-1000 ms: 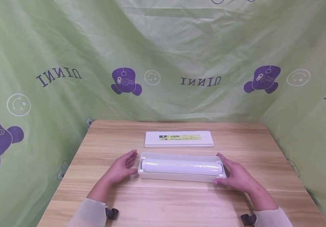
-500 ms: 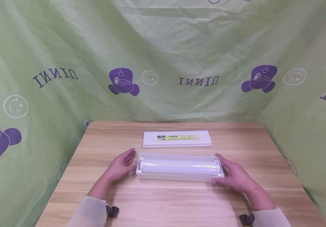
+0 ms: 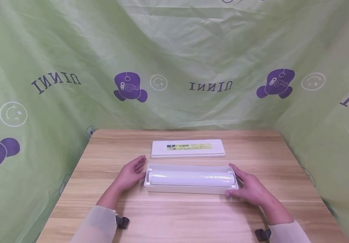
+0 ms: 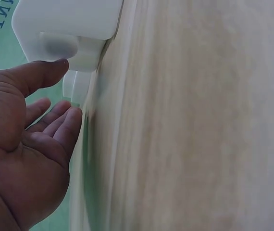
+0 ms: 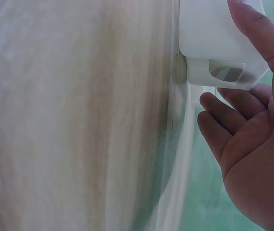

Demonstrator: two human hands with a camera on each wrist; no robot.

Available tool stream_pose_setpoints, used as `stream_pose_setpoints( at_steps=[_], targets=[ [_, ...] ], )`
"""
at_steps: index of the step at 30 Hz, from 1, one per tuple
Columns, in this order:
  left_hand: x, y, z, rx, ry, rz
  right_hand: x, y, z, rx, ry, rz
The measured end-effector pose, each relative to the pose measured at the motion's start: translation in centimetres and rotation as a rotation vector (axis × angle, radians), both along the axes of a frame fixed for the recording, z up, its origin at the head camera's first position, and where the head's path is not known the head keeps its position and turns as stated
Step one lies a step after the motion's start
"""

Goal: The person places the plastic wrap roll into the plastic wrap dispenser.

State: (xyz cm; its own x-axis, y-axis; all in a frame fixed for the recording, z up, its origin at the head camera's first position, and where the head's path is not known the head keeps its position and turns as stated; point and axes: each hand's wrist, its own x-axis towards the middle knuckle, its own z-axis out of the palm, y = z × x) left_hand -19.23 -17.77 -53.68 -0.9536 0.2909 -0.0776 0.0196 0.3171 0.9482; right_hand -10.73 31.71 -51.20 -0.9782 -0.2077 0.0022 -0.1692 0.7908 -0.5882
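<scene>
A white lidless plastic box (image 3: 174, 189) lies lengthwise on the table, with a roll of cling film (image 3: 189, 178) inside, shiny and whitish. At its right end my right hand (image 3: 251, 189) grips the box, thumb on the near side and index finger at the far corner. The right wrist view shows that thumb across the box's long face and the other fingers around the end. Beside the left end is my left hand (image 3: 130, 174), its fingers loosely bent and holding nothing. Its thumb (image 4: 43, 74) overlaps the box corner in the left wrist view; contact I cannot tell.
Behind the box lies its flat white lid (image 3: 189, 153), bearing a yellow-green label (image 3: 189, 146). The wood-grain table (image 3: 174, 216) is enclosed by green curtain (image 3: 174, 44) on the back and both sides.
The whole head view has shifted slightly leftward. My left hand has edged a little farther away along the box's left end. The right hand keeps its hold, and the box stays on the table.
</scene>
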Motion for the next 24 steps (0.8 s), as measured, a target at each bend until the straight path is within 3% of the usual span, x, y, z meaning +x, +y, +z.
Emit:
stream_pose_setpoints(
  at_steps=[16, 24],
  targets=[
    [-1.8, 0.5, 0.1, 0.007, 0.013, 0.002, -0.1, 0.2, -0.1, -0.022, -0.007, -0.013],
    [-2.5, 0.6, 0.4, -0.034, 0.031, 0.009, -0.2, 0.2, 0.1, -0.006, -0.005, -0.016]
  ],
)
